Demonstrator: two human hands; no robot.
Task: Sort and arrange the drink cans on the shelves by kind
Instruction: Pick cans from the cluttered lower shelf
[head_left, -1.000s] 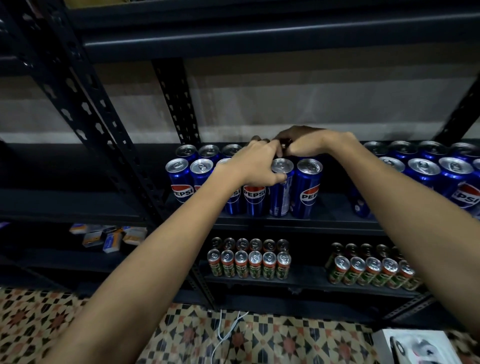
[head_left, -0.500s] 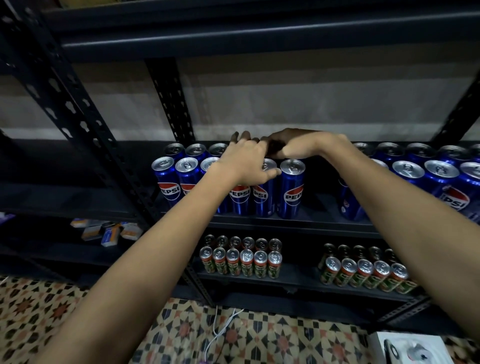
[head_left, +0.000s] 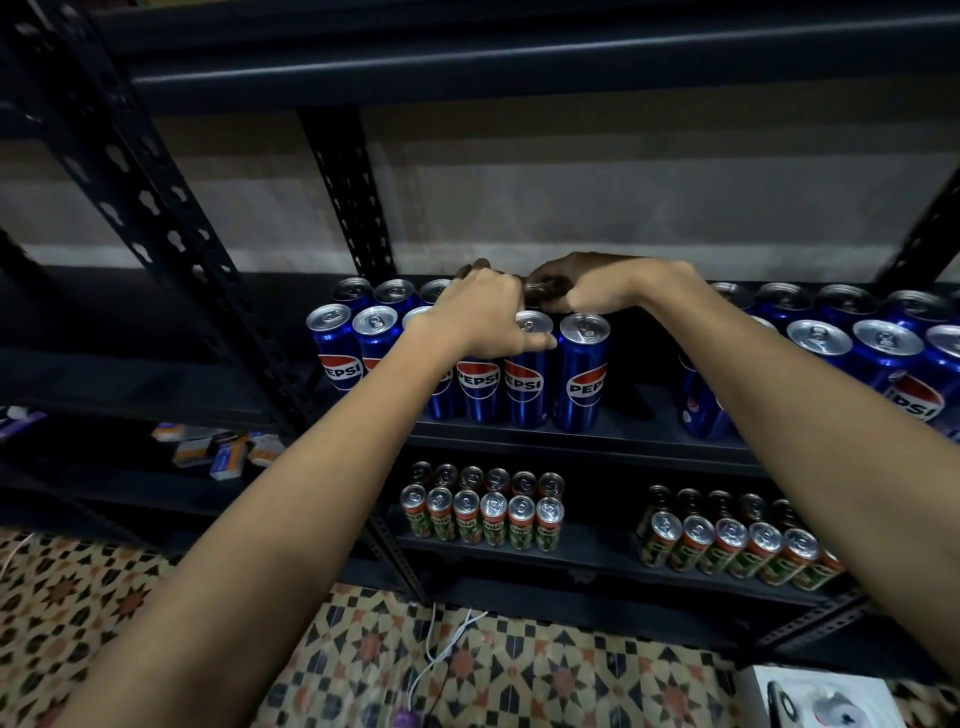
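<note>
1. A black metal shelving unit (head_left: 571, 441) filled the view.
2. Blue Pepsi cans (head_left: 579, 374) stood upright in two groups on its middle shelf; smaller green-and-red cans (head_left: 493, 519) lined the shelf below.
3. The left hand (head_left: 480, 317) lay curled over the left group's can tops.
4. The right hand (head_left: 602, 286) was curled over that group's back row; whether either hand actually gripped a can could not be told.

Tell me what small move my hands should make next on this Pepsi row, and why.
Probably ease the back can both hands cover down into the second row. The left hand and right hand sit on can tops behind the front Pepsi cans, where that row looks unfinished. Whether either hand grips a can is hidden.
</note>
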